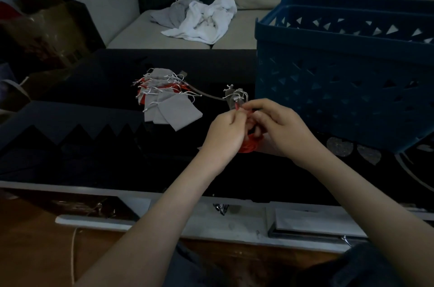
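The only print in view is some dark marking on the cardboard box (47, 28) at the far left, too blurred to read (the room is dim).

Both forearms reach in from the near edge and meet over the black table (94, 157), right of its middle. The left hand (225, 133) is curled, knuckles up, with thumb and forefinger pinching the red cord at the mouth of the red drawstring pouch (249, 144). The right hand (279, 127) faces it, its fingers bent round the pouch and its fingertips meeting the left hand's at the cord. The pouch sits between the two palms, just above the tabletop, and only its lower red bulge shows below the fingers.

Just beyond the fingertips lies a single gray pouch (236, 97) with white cords. Farther left on the table is a loose pile of pouches (169, 101), gray over red, cords trailing. A blue basket (340, 89) with triangular cut-outs stands on the table near the right hand. On the sofa (234, 35) at the far side lies crumpled white cloth (206, 21).
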Action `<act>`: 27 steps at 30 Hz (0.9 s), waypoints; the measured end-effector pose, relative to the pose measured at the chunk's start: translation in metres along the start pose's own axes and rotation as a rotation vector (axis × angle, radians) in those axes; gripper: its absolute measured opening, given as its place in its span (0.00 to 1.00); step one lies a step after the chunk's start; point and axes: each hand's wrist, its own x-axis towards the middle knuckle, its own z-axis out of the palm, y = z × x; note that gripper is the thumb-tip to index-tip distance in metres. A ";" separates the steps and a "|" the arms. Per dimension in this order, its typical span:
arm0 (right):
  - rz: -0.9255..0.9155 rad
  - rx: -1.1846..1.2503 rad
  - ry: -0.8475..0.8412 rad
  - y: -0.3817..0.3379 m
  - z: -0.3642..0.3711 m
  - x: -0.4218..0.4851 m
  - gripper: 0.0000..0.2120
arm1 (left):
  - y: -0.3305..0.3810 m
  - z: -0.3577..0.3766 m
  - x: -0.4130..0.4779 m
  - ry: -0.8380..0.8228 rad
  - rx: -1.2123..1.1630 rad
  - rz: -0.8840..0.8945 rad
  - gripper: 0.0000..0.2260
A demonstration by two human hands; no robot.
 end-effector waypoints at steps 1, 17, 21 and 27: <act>0.002 -0.017 0.010 0.000 0.000 0.000 0.15 | -0.001 0.000 0.000 -0.005 -0.014 -0.001 0.21; 0.034 0.192 0.047 -0.004 -0.004 -0.001 0.11 | 0.002 -0.007 0.004 -0.028 -0.414 -0.045 0.12; 0.092 0.239 -0.045 -0.003 -0.006 0.000 0.11 | 0.005 -0.015 0.004 -0.155 -0.462 -0.036 0.09; 0.143 0.251 0.036 -0.007 -0.008 0.002 0.07 | -0.004 -0.020 0.006 -0.033 -0.009 0.166 0.06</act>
